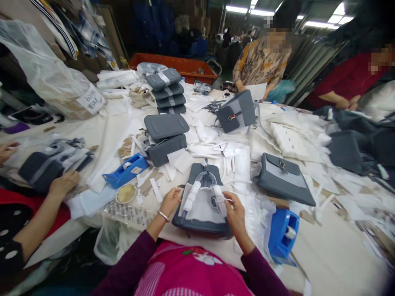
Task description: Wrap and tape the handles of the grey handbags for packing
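Note:
A dark grey handbag (202, 227) lies on the table in front of me, a white sheet (200, 209) over its front. White wrapping covers both sides of its handle (193, 196), and a small round dark tag or ring shows on the sheet. My left hand (170, 204), with a bracelet at the wrist, is closed at the bag's left edge, its fingertips by the sheet. On the other side my right hand (235, 211) has curled fingers around the right edge, beside the wrapped handle end. Exactly which layer each hand pinches is hard to make out.
Blue tape dispensers stand left (126, 170) and right (284, 236). Grey bags are in a stack (168, 91), and another bag (284, 179) lies right. Paper scraps litter the table. A co-worker's hand (63, 185) handles a bag at left; other people stand across.

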Demonstrator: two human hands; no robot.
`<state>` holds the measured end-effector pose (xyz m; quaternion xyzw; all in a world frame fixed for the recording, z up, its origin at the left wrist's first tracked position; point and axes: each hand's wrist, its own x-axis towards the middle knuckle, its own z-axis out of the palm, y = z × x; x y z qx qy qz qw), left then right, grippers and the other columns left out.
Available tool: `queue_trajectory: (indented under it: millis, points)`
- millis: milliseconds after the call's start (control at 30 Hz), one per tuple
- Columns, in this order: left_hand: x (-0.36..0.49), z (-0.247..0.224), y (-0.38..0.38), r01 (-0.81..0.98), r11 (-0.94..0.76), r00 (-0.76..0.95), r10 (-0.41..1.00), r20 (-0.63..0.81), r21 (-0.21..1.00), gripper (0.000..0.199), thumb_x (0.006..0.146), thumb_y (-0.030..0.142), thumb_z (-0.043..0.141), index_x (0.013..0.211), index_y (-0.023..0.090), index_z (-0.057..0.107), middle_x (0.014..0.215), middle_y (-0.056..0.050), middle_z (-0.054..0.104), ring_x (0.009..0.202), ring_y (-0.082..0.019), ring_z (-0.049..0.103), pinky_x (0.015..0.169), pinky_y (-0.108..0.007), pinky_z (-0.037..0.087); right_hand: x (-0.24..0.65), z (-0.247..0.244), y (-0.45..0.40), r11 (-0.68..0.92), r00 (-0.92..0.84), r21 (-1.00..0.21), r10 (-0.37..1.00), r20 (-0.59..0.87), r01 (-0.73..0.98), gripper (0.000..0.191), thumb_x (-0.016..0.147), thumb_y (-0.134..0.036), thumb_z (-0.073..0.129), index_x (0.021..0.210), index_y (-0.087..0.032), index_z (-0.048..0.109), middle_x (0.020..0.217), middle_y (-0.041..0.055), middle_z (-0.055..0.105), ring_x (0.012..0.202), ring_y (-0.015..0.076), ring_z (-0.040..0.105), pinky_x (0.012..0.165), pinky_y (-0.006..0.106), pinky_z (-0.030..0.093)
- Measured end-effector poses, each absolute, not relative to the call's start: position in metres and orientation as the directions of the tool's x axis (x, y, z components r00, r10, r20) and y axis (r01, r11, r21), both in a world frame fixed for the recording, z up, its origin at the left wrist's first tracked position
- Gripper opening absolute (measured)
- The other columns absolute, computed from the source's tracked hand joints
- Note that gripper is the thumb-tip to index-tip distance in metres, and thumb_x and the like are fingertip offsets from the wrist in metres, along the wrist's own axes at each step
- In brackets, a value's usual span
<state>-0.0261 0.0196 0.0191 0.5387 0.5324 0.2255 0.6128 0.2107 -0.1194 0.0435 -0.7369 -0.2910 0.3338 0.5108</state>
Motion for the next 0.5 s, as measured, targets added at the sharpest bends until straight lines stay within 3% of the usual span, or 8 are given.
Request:
queue_trajectory:
  millis: [133,267,367,500]
  points:
    - [-0.025,0.040,0.010,0.384,0.125,0.275,0.930,-0.242,0.915,0.021,0.081,0.024,0.050,0.098,0.018,0.059,0.105,-0.009,0.061,0.104,-0.022,0.056,0.097,-0.039,0.043,0.257,0.018,-0.154,-0.514,0.677,-0.852,0.592,-0.437,-0.100,0.046,0.060,-0.043,0.061,0.099,-0.018,0.063,0.109,0.0133,0.064,0.102,0.0278,0.057,0.084,0.040,0.046]
    - [0.017,0.055,-0.021,0.403,-0.219,0.571,0.819,-0.058,0.888,0.032,0.087,0.015,0.037,0.110,0.018,0.059,0.111,-0.010,0.059,0.109,-0.021,0.053,0.103,-0.039,0.040,0.259,-0.013,-0.168,-0.608,0.545,-0.744,0.539,-0.642,-0.276,0.043,0.055,-0.049,0.061,0.082,-0.015,0.063,0.080,0.0103,0.067,0.074,0.0233,0.061,0.063,0.033,0.046]
    - [0.052,0.042,-0.037,0.492,-0.232,0.678,0.706,-0.203,0.839,0.040,0.079,0.007,0.041,0.115,0.013,0.057,0.118,-0.013,0.056,0.115,-0.024,0.050,0.107,-0.040,0.037,0.251,-0.024,-0.165,-0.622,0.470,-0.699,0.529,-0.707,-0.352,0.037,0.057,-0.048,0.058,0.076,-0.017,0.062,0.071,0.0069,0.066,0.063,0.0193,0.060,0.056,0.029,0.044]
    - [0.073,0.016,-0.038,0.612,-0.150,0.593,0.737,-0.325,0.777,0.048,0.070,0.007,0.051,0.118,0.006,0.055,0.119,-0.020,0.053,0.117,-0.033,0.046,0.108,-0.045,0.033,0.247,-0.030,-0.157,-0.602,0.403,-0.683,0.553,-0.730,-0.413,0.028,0.061,-0.047,0.055,0.066,-0.020,0.056,0.055,0.0027,0.057,0.050,0.0167,0.052,0.048,0.029,0.041]
